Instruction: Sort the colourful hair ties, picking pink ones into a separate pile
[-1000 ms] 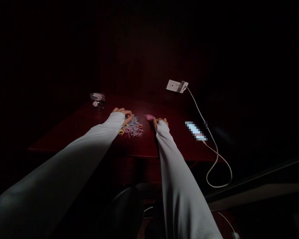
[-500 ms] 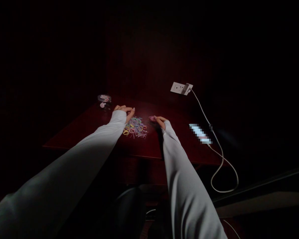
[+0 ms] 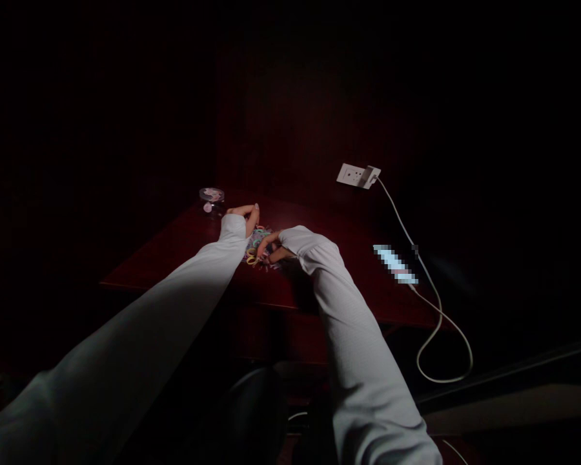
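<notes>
The pile of coloured bands (image 3: 257, 240) on the dark red table (image 3: 174, 258) is partly covered by the right hand (image 3: 270, 248); its far-left edge is bordered by the left hand (image 3: 248, 216).

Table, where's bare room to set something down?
The table has bare patches between the round container and left sleeve, and between the right sleeve and lit phone. It's crowded mid-table, where the left hand and right hand are at the colorful bands.

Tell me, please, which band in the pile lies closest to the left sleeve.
The yellow band at the near-left edge of the pile; colour separates it from the purplish pieces beyond.
</notes>
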Available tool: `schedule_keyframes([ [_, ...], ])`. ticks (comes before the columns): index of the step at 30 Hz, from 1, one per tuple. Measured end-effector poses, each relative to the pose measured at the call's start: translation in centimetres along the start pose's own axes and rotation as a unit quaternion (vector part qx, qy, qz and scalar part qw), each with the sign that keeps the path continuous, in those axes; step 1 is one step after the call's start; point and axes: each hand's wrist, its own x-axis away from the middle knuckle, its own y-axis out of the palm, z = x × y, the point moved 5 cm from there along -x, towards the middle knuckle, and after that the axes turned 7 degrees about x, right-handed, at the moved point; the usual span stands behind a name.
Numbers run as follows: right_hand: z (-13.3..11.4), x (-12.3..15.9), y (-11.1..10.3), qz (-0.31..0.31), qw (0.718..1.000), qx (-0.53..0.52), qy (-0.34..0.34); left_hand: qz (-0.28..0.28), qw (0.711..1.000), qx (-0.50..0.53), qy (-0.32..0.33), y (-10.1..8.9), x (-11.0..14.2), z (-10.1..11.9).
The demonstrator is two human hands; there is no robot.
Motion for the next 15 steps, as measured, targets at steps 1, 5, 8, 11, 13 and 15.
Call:
schedule_keyframes([
  [1,-0.1,-0.5,0.5,-0.012,1.0,-0.004,-0.003,-0.006,1.0,-0.002,0.0,0.1,0.0,-0.1],
  [5,0.3,-1.8,1.5,-0.018,1.0,0.019,0.014,-0.007,1.0,-0.004,-0.005,0.2,0.0,-0.4],
  [8,0.3,-1.8,1.7,-0.021,0.998,0.043,0.027,-0.006,1.0,0.002,-0.009,0.3,0.0,-0.6],
  [11,-0.1,-1.5,1.7,-0.017,0.998,0.062,0.025,-0.009,1.0,0.003,-0.01,0.5,0.0,-0.6],
  [13,-0.3,-1.5,1.7,-0.011,0.997,0.076,0.029,-0.011,1.0,0.003,-0.007,0.5,0.1,-0.6],
  [15,-0.4,-1.7,1.8,-0.003,0.996,0.089,0.033,-0.01,1.0,0.003,-0.003,0.6,0.1,-0.5],
])
